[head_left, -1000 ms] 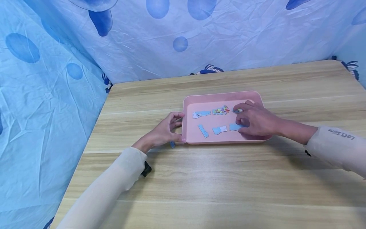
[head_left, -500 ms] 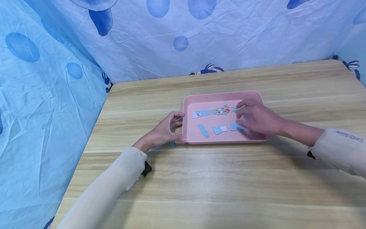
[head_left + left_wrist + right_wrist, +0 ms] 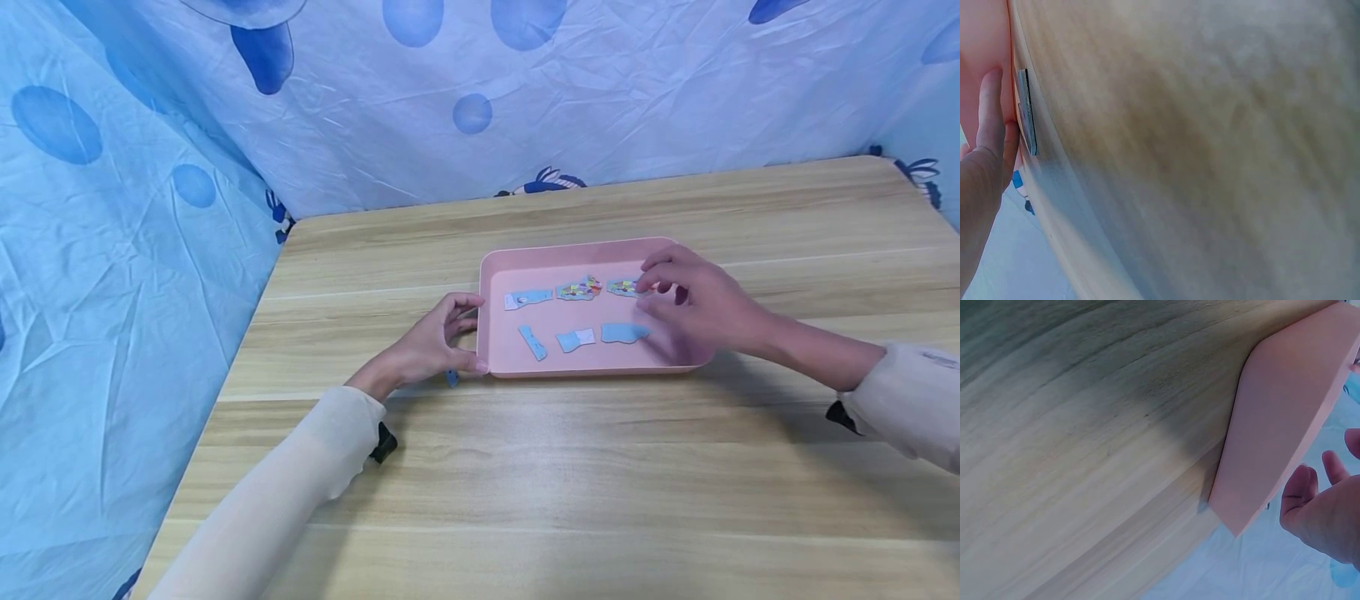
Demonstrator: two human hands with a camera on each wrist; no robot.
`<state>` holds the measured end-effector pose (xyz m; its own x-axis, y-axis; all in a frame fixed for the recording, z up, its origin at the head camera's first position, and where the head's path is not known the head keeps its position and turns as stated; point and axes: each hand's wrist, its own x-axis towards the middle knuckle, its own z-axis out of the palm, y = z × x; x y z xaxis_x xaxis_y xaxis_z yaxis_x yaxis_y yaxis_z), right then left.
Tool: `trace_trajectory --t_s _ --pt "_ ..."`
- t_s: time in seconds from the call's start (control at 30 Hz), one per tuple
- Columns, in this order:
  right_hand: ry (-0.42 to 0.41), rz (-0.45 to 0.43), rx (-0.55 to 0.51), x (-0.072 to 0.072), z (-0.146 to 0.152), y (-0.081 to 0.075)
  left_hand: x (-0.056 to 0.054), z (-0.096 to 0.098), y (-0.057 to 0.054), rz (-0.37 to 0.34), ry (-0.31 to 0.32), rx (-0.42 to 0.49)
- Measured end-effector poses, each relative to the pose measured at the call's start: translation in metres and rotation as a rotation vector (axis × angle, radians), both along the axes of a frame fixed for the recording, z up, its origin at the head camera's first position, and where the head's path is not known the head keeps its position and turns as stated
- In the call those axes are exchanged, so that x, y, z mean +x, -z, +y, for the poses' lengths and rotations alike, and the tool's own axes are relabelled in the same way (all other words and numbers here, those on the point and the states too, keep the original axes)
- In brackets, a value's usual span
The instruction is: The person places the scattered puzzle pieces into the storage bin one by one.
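A shallow pink tray (image 3: 585, 368) lies on the wooden table, holding several flat, irregular, light blue pieces that look like jigsaw pieces. In its back row sit a blue-and-white piece (image 3: 529, 298), a colourful patterned piece (image 3: 579, 289) and another patterned piece (image 3: 622, 287). The front row has a narrow strip (image 3: 532, 342), a blue-and-white piece (image 3: 576, 339) and a plain blue piece (image 3: 624, 332). My left hand (image 3: 431, 340) rests against the tray's left end, fingers and thumb spread. Over the tray's right part hovers my right hand (image 3: 701, 304), fingers loosely bent; its fingertips partly hide the right patterned piece.
A small blue piece (image 3: 452, 378) lies on the table beneath my left hand, by the tray's front left corner. The wooden table (image 3: 525, 483) extends around the tray. A blue patterned cloth (image 3: 570, 108) hangs behind and to the left.
My right hand has lifted and drawn back to the right, uncovering the plain blue piece and more of the right patterned piece. The left hand and the tray stay in place.
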<state>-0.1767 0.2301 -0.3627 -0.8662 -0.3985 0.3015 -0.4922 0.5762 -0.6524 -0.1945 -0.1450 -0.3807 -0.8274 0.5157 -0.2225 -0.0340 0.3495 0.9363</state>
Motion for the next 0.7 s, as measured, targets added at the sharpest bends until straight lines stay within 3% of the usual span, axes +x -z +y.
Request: trace_trajectory --t_s 0.4,0.7 --pt "0.148 -0.029 -0.091 0.005 0.017 -0.006 0.001 0.000 0.000 0.000 -0.008 -0.005" --pt "0.222 -0.020 -0.085 0.010 0.025 0.001 0.001 0.000 -0.001 0.000 -0.008 0.000"
